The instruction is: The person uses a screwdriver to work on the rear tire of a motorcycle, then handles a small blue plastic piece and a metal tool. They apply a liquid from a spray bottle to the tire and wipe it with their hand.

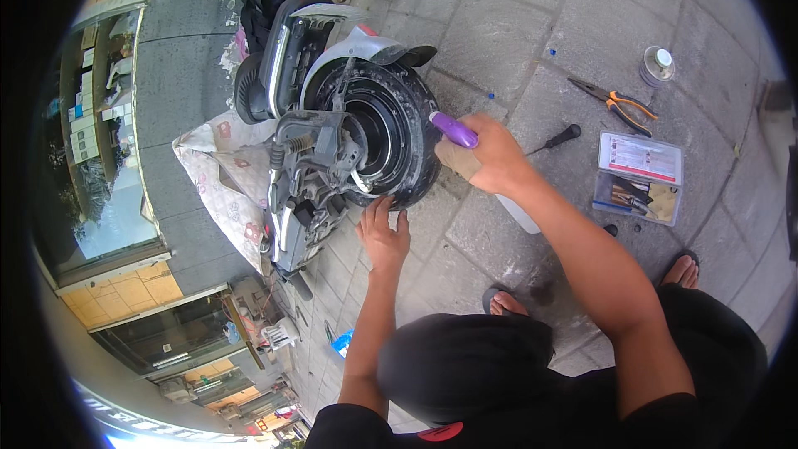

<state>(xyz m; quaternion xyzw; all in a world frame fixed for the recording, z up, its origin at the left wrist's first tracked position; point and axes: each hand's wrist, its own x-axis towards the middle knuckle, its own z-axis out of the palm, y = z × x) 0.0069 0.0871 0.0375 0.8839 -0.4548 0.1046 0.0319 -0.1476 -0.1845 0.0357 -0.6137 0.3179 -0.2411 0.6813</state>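
Observation:
In my right hand point(486, 154) is a spray bottle point(455, 128) with a purple trigger head. My fingers wrap round its neck, and its pale bottle body shows below my wrist. The nozzle points at the black tyre point(422, 108) of an electric scooter point(309, 137), close to the tread. Fingers spread, my left hand point(385, 237) rests its fingertips at the tyre's near edge. The wheel has a dark rim point(370, 137), with a grey mudguard point(353, 51) arching over its far side. Whether any spray is coming out, I cannot tell.
Right of the wheel on the paving lie a screwdriver point(559, 139), orange-handled pliers point(615, 105), a small can point(657, 65) and an opened plastic repair kit point(638, 176). A patterned quilted cover point(229, 179) hangs by the scooter's left side, near the shop wall point(184, 83).

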